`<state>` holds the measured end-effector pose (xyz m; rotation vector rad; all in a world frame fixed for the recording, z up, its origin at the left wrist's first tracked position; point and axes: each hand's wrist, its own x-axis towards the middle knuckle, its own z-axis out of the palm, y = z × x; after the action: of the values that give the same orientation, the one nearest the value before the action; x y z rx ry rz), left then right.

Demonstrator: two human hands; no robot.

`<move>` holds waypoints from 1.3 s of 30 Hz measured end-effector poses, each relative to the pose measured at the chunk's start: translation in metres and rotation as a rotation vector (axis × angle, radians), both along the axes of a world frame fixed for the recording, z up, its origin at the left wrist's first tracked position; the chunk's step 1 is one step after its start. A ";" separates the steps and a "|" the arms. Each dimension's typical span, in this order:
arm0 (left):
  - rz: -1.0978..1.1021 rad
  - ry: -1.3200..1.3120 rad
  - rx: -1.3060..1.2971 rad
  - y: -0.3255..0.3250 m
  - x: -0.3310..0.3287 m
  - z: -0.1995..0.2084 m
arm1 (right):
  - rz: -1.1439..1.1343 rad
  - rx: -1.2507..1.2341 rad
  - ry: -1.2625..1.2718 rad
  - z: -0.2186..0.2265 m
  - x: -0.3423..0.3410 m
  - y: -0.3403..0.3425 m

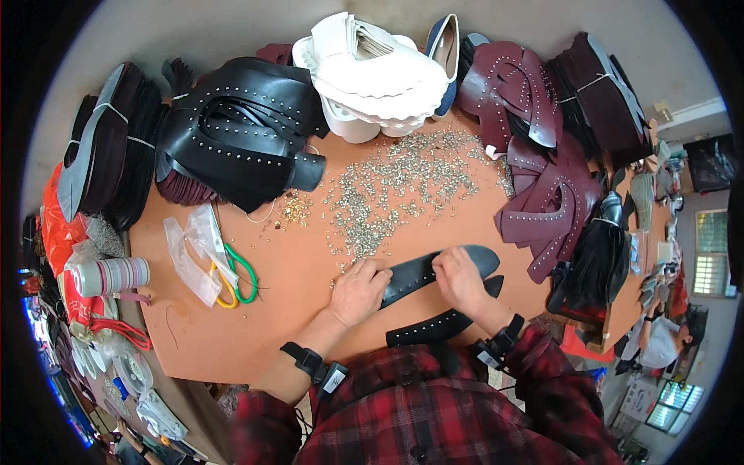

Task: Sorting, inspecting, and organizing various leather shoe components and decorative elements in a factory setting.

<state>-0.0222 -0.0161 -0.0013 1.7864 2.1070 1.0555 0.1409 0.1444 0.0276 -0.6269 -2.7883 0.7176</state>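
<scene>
A curved black leather piece (408, 280) lies slanted on the table before me, with a row of small metal studs along part of it. My left hand (358, 293) is closed at its left end, fingertips bent against the edge. Over the middle of the piece, my right hand (459, 280) has its fingers pinched together and pointing down; what they hold, if anything, is hidden. Nearer to me rests a second black leather strip (430, 327) with studs along its edge, partly under my right wrist. Loose silvery studs (372, 209) are scattered beyond my hands.
Stacked studded black leather uppers (240, 128) stand at the back left, burgundy ones (550, 194) at the right. White scalloped pieces (380, 70) sit at the back beside a blue shoe (443, 62). Scissors with green and yellow handles (242, 273) and a tape roll (116, 276) lie left.
</scene>
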 end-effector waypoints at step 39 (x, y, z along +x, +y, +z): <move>0.021 0.009 0.009 -0.003 0.002 -0.001 | 0.112 0.132 -0.140 -0.004 -0.004 -0.043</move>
<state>-0.0202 -0.0193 -0.0019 1.7799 2.1346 1.0661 0.1366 0.1015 0.0238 -0.5185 -2.9902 0.5213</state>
